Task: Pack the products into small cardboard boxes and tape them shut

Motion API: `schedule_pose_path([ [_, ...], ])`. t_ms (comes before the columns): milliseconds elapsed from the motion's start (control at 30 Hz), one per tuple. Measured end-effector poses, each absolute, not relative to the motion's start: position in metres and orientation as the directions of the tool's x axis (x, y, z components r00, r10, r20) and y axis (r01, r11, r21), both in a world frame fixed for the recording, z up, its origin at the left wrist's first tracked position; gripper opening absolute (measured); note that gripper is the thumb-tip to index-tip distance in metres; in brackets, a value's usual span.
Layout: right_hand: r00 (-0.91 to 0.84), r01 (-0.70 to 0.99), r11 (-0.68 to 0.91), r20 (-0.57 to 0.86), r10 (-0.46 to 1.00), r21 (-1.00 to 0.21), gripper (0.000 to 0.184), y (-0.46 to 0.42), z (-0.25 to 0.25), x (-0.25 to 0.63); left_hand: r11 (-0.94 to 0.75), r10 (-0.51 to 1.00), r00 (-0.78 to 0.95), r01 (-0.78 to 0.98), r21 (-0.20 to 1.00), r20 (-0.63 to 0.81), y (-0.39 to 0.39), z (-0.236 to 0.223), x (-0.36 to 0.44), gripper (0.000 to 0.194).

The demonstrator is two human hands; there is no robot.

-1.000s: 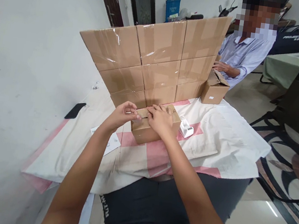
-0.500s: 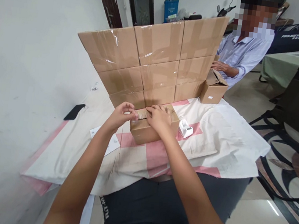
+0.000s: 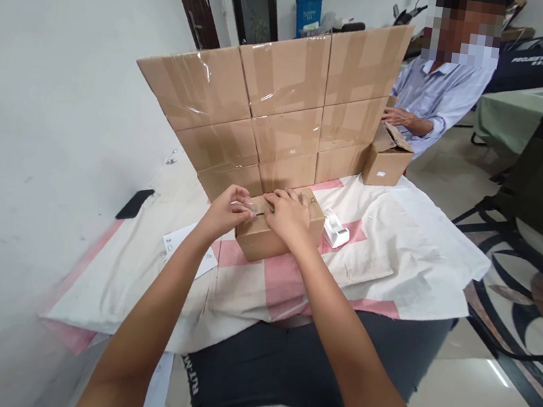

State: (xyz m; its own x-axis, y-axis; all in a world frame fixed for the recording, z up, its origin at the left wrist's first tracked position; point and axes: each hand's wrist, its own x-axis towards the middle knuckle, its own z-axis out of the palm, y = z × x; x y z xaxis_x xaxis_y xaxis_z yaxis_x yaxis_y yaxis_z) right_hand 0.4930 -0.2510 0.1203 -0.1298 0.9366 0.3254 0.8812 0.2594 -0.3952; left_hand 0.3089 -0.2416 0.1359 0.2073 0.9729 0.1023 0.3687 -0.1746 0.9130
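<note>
A small cardboard box (image 3: 266, 244) lies in front of me on the cloth-covered table. My left hand (image 3: 230, 212) is at the box's left end, thumb and fingers pinched on a short piece of clear tape (image 3: 253, 207), partly hidden by the fingertips. Flat across the box's top rests my right hand (image 3: 290, 217), its fingers spread over the middle seam and touching the cardboard. A white tape dispenser (image 3: 336, 230) stands just right of the box.
Behind the box rises a wall of stacked, taped cardboard boxes (image 3: 289, 75). Another box (image 3: 387, 159) sits at the right, near a person's hand (image 3: 399, 118). On the cloth (image 3: 139, 279) lie a black phone (image 3: 134, 204) and a printed paper (image 3: 207, 264).
My left hand has moved slightly right and closer over the box's left end, with the tape in its fingers. My right hand stays on the box top.
</note>
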Motion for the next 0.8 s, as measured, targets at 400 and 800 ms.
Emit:
schedule_pose_path([
  [400, -0.122, 0.872, 0.256, 0.320, 0.939, -0.417, 0.040, -0.252, 0.120, 0.493, -0.222, 0.962, 0.129, 0.881, 0.417, 0.239, -0.240, 0.133, 0.311, 0.048],
  [800, -0.109, 0.868, 0.266, 0.361, 0.926, -0.419, 0.040, -0.251, 0.116, 0.493, -0.136, 0.962, 0.272, 0.585, 0.800, -0.035, -0.208, 0.128, 0.297, 0.072],
])
